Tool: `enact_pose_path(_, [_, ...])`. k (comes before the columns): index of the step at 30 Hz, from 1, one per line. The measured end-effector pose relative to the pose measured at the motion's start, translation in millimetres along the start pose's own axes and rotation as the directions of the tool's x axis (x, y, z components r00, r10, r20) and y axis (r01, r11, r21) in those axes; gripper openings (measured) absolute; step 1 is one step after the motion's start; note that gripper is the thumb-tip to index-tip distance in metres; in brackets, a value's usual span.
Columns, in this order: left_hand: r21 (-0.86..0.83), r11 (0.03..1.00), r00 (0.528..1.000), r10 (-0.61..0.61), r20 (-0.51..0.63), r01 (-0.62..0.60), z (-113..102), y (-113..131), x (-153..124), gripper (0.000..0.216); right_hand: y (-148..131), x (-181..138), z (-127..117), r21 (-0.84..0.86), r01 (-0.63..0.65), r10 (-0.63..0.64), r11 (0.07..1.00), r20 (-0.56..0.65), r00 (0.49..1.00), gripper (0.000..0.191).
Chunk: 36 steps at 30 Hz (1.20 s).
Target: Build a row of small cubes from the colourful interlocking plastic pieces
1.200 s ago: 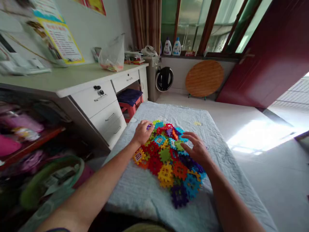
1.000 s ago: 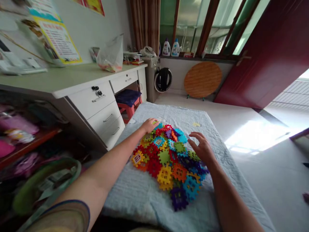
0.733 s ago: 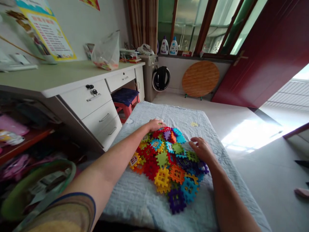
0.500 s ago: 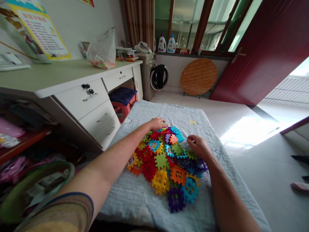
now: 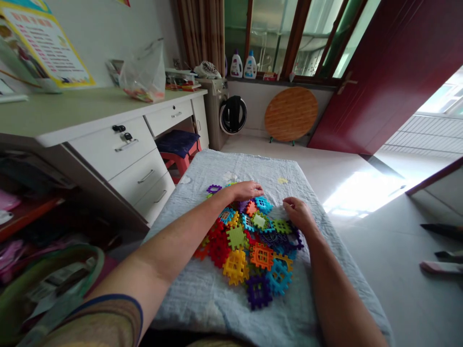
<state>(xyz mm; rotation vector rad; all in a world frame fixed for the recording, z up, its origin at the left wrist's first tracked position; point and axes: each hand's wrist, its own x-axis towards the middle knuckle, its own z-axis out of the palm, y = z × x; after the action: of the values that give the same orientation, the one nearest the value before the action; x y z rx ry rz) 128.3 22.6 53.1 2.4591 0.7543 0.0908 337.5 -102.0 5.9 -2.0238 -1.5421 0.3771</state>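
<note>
A heap of colourful plastic interlocking building tiles [image 5: 237, 237] lies on the cloth-covered table, many with window-like grids. Over the far side of the heap is my left hand [image 5: 249, 191], palm down with fingers stretched to the right. Close to its fingertips is a blue window tile [image 5: 263, 204]; whether they touch it I cannot tell. My right hand [image 5: 298, 212] rests at the heap's right edge, fingers loosely bent and apart, holding nothing visible. A green tile [image 5: 281, 226] lies just left of it. My left forearm hides part of the heap, and a purple tile frame [image 5: 214, 189] shows beyond it.
A pale blue cloth [image 5: 217, 313] covers the table. Left stands a white desk [image 5: 123, 144] with drawers and a plastic bag [image 5: 144, 72] on top. A red stool [image 5: 181, 149] is tucked beneath. Beyond are a washing machine [image 5: 217, 113] and a round wooden tabletop [image 5: 291, 114].
My left hand has moved right across the far side of the heap, and the purple frame now shows to its left. My right hand has barely moved. The view has shifted slightly.
</note>
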Motion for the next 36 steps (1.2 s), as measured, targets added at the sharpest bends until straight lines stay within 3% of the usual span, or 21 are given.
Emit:
enact_pose_path(2, [-0.001,1.0,0.982,0.027,-0.186,-0.028,-4,3,-20,0.038,1,-2,-9,0.005,0.061,-0.061,0.998,0.033,0.998,0.027])
enact_pose_path(4, [-0.052,0.998,0.943,0.027,-0.331,-0.047,-8,3,-45,0.037,2,-5,-20,0.024,0.148,-0.15,0.989,0.157,0.976,0.026])
enact_pose_path(8, [-0.14,0.99,0.838,-0.066,-0.542,-0.013,-8,-6,-103,0.035,0,-16,-37,0.048,0.26,-0.251,0.964,0.476,0.843,0.033])
enact_pose_path(13, [-0.157,0.969,0.73,-0.248,-0.637,0.192,9,-47,-153,0.035,-7,-23,-34,-0.011,0.331,-0.287,0.944,0.473,0.833,0.042])
enact_pose_path(18, [-0.202,0.924,0.642,-0.373,-0.67,0.325,29,-87,-165,0.038,-7,-23,-28,-0.034,0.349,-0.302,0.936,0.429,0.851,0.045])
enact_pose_path(23, [-0.225,0.917,0.654,-0.393,-0.646,0.328,37,-99,-162,0.041,5,-15,-24,-0.153,0.292,-0.238,0.944,0.296,0.925,0.039])
enact_pose_path(27, [-0.164,0.935,0.691,-0.343,-0.636,0.314,39,-101,-162,0.04,4,-11,-20,-0.121,0.286,-0.266,0.951,0.155,0.951,0.031])
enact_pose_path(30, [-0.109,0.944,0.709,-0.308,-0.634,0.313,41,-102,-163,0.039,-14,-16,-13,-0.031,0.36,-0.357,0.932,0.085,0.93,0.022])
enact_pose_path(33, [-0.067,0.944,0.713,-0.29,-0.638,0.324,42,-103,-162,0.035,-37,-27,0,-0.002,0.477,-0.468,0.879,0.194,0.862,0.031])
enact_pose_path(36, [-0.032,0.942,0.712,-0.273,-0.647,0.333,44,-103,-162,0.034,-53,-35,10,-0.039,0.511,-0.49,0.859,0.228,0.841,0.037])
